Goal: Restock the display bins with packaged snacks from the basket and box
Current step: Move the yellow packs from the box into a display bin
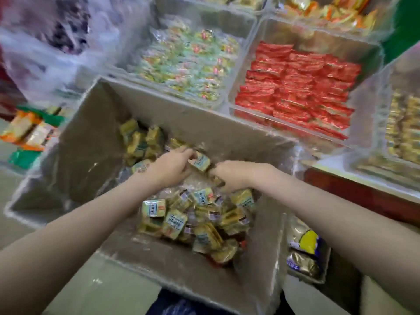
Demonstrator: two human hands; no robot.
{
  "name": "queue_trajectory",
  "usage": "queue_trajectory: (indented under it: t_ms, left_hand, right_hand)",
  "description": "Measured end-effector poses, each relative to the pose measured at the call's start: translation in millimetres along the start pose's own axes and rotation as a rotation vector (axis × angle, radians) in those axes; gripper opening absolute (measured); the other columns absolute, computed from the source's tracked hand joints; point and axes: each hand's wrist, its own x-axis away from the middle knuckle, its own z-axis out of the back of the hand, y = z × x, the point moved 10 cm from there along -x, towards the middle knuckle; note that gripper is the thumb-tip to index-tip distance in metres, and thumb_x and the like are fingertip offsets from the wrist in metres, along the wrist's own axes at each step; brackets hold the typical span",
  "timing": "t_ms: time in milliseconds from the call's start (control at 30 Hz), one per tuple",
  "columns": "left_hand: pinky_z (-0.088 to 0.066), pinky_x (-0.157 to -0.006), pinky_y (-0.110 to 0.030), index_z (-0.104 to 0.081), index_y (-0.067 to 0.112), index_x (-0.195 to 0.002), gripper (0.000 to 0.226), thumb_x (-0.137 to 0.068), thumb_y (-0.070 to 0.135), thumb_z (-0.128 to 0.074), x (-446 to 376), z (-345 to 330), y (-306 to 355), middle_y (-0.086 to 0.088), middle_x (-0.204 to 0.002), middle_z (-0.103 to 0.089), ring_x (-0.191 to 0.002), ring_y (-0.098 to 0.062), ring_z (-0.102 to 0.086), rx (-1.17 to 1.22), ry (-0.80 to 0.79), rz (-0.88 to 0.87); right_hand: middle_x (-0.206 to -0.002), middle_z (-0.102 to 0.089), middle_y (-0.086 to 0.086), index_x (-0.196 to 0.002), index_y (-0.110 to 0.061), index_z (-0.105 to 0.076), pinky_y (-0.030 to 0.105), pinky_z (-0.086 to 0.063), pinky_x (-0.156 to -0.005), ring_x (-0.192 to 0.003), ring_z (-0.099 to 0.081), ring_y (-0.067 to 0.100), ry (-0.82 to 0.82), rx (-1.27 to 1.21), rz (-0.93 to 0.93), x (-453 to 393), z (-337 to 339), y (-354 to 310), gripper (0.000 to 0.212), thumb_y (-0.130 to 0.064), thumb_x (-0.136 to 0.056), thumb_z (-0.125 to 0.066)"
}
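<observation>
An open cardboard box (pixel 95 142) stands in front of me, holding several small gold-wrapped snack packs (pixel 181 221) with blue-and-white labels. Both my arms reach down into it. My left hand (pixel 172 165) grips one gold pack (pixel 201 162) near the middle of the box. My right hand (pixel 229 176) is curled over more packs just to its right, its fingers buried among them. Behind the box sit clear display bins: one with green-yellow candies (pixel 188 62), one with red packets (pixel 297 89). The picture is motion-blurred.
A bin of golden snacks (pixel 402 130) stands at the right on a red-edged counter (pixel 363 196). Orange-wrapped packs (pixel 329 10) fill a far bin. A clear plastic bag (pixel 45 42) lies at the far left, orange and green packets (pixel 29 130) below it. Blue-yellow bags (pixel 304 251) lie right of the box.
</observation>
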Motion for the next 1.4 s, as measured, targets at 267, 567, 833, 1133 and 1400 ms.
queue_trajectory:
  t_ms: [267,567,833,1133,1400]
  left_hand:
    - [-0.043,-0.101,-0.038,-0.022,0.019,-0.145,0.072,-0.086,0.025,-0.064,19.1,-121.3,-7.7,-0.008,-0.144,-0.039,-0.124,-0.027,-0.046,0.036,-0.66,-0.065]
    - [-0.05,-0.091,-0.042,-0.045,0.021,-0.133,0.057,-0.088,0.055,-0.045,32.9,-93.5,-33.7,-0.008,-0.137,-0.046,-0.123,-0.034,-0.046,1.212,-0.745,0.457]
    - [-0.059,-0.072,-0.034,-0.048,0.007,-0.125,0.065,-0.08,0.053,-0.054,51.7,-86.9,-66.5,-0.03,-0.119,-0.056,-0.104,-0.037,-0.063,1.623,-0.728,0.702]
    - [-0.059,-0.07,-0.03,-0.057,0.011,-0.111,0.034,-0.079,0.019,-0.059,34.6,-55.5,-72.0,-0.015,-0.115,-0.061,-0.09,-0.024,-0.068,1.749,-0.549,0.529]
    - [-0.057,-0.064,-0.026,-0.058,0.021,-0.114,0.048,-0.084,-0.015,-0.045,42.2,-39.2,-90.7,-0.003,-0.124,-0.056,-0.098,-0.019,-0.063,1.543,-0.513,0.395]
  right_hand:
    - [-0.134,-0.044,0.011,-0.143,-0.012,-0.033,0.05,-0.036,-0.095,-0.122,-0.041,0.034,-0.453,0.424,-0.359,-37.5,-107.2,22.4,0.069,-0.026,-0.083,-0.065]
    - [-0.107,-0.057,0.003,-0.12,-0.009,-0.05,0.025,-0.04,-0.07,-0.089,-0.051,0.017,-0.04,-0.385,-0.308,-34.5,-7.4,21.7,0.058,-0.035,-0.074,-0.076]
    - [-0.125,-0.048,-0.002,-0.127,-0.019,-0.044,0.033,-0.041,-0.088,-0.109,-0.045,0.018,0.533,-0.389,-0.141,-36.4,55.2,-9.7,0.069,-0.041,-0.07,-0.077]
    - [-0.122,-0.043,-0.003,-0.131,-0.022,-0.043,0.03,-0.036,-0.101,-0.116,-0.042,0.013,0.508,-0.719,-0.041,-36.2,38.3,-15.7,0.076,-0.026,-0.067,-0.083]
    - [-0.103,-0.068,0.004,-0.107,-0.014,-0.053,0.032,-0.05,-0.085,-0.093,-0.065,0.016,0.631,-1.357,-0.292,-4.1,31.3,42.8,0.036,-0.011,-0.078,-0.074]
